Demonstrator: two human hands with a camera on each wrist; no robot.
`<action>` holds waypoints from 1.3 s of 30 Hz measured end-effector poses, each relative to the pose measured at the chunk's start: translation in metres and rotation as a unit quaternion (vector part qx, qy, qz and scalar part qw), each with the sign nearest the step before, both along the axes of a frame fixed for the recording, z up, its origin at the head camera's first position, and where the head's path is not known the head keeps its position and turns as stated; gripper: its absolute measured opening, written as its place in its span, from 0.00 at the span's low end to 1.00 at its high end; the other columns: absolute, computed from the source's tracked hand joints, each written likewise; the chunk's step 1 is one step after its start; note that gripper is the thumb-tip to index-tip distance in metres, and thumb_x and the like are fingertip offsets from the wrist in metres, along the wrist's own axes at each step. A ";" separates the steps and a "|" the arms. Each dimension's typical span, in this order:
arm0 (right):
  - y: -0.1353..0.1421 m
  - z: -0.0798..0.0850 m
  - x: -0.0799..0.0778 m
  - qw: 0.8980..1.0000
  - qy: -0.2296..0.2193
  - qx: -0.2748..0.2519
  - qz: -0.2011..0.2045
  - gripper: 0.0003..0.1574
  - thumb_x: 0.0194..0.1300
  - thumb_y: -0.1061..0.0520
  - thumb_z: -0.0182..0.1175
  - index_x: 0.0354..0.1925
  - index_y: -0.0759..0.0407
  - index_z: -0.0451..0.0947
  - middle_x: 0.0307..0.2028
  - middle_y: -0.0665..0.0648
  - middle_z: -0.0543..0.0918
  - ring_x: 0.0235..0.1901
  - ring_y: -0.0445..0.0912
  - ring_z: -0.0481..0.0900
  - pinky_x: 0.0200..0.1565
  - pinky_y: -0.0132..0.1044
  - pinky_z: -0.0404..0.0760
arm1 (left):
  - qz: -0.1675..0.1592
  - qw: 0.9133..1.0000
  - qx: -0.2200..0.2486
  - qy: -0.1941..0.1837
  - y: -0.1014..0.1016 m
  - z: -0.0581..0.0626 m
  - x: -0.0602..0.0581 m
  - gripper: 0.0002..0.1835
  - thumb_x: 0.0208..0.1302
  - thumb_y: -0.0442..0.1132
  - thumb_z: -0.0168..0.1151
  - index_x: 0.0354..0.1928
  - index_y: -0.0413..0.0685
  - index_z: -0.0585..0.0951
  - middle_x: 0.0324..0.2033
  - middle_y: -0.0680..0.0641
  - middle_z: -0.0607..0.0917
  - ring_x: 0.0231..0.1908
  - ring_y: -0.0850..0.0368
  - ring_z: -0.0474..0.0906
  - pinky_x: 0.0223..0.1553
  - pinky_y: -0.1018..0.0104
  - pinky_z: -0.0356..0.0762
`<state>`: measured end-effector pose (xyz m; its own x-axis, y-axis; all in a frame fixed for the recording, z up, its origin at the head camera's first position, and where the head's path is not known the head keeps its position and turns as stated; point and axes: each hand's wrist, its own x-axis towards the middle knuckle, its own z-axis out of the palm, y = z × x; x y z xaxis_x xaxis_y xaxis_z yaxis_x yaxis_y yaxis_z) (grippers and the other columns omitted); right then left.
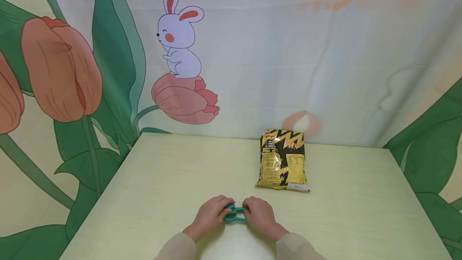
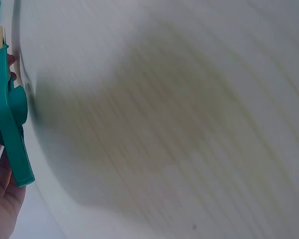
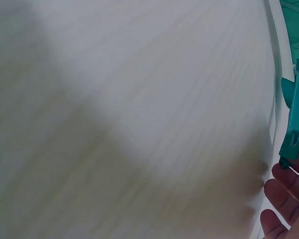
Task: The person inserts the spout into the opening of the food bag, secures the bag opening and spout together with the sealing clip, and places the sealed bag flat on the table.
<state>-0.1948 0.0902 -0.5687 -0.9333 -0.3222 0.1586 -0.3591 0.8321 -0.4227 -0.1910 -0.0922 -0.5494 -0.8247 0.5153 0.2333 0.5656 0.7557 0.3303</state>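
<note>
A teal plastic bag clip (image 1: 235, 220) is held between two hands near the front middle of the table. My left hand (image 1: 210, 215) grips its left end, and my right hand (image 1: 262, 216) pinches the right end with the fingers. Its two long arms stand slightly apart in the head view. Seen from the left wrist, the clip (image 2: 12, 117) shows a flat bar with a rounded bulge on its side. At the right wrist view's edge, the clip (image 3: 295, 119) tapers toward the fingertips. Both hands hide parts of its ends.
Behind the right hand, a black and yellow snack bag (image 1: 283, 163) lies flat on the pale table (image 1: 173, 171). A printed curtain (image 1: 252, 51) with tulips and a rabbit hangs along the table's back edge.
</note>
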 end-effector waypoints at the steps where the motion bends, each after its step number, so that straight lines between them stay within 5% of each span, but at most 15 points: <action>1: 0.000 0.000 0.000 1.000 -0.002 0.000 0.000 0.02 0.51 0.57 0.60 0.27 0.54 0.78 0.23 0.46 0.76 0.23 0.38 0.71 0.25 0.31 0.68 | -0.001 1.000 0.001 -0.001 0.000 0.000 0.000 0.12 0.57 0.42 0.58 0.43 0.51 0.77 0.38 0.54 0.80 0.38 0.59 0.77 0.39 0.66 0.75; 11: 0.000 -0.002 -0.001 1.000 -0.003 -0.001 0.004 0.02 0.51 0.57 0.61 0.27 0.53 0.77 0.24 0.46 0.77 0.24 0.39 0.71 0.26 0.31 0.67 | 0.000 1.000 0.018 -0.012 -0.001 0.000 -0.001 0.11 0.59 0.41 0.56 0.44 0.50 0.77 0.37 0.53 0.79 0.37 0.60 0.77 0.37 0.66 0.75; 18: 0.000 -0.002 -0.001 1.000 -0.004 0.002 0.005 0.02 0.52 0.58 0.61 0.28 0.52 0.78 0.24 0.46 0.77 0.25 0.39 0.71 0.26 0.31 0.68 | -0.021 0.999 0.042 0.024 -0.003 -0.001 0.000 0.13 0.63 0.47 0.50 0.43 0.49 0.76 0.35 0.53 0.79 0.34 0.61 0.76 0.33 0.67 0.75; 27: 0.000 -0.006 0.000 1.000 0.009 0.008 0.006 0.03 0.52 0.57 0.61 0.30 0.52 0.78 0.23 0.45 0.73 0.24 0.39 0.68 0.25 0.29 0.65 | 0.012 0.999 0.015 -0.028 -0.001 -0.002 -0.002 0.12 0.59 0.42 0.56 0.45 0.51 0.77 0.37 0.54 0.79 0.37 0.62 0.76 0.38 0.67 0.75; 39: 0.009 -0.011 0.003 0.999 0.029 0.007 0.014 0.12 0.51 0.55 0.60 0.38 0.51 0.76 0.32 0.47 0.75 0.32 0.41 0.72 0.32 0.33 0.72 | 0.022 0.999 0.020 -0.029 -0.001 0.002 -0.003 0.13 0.59 0.43 0.56 0.46 0.51 0.76 0.37 0.54 0.78 0.36 0.63 0.75 0.37 0.68 0.75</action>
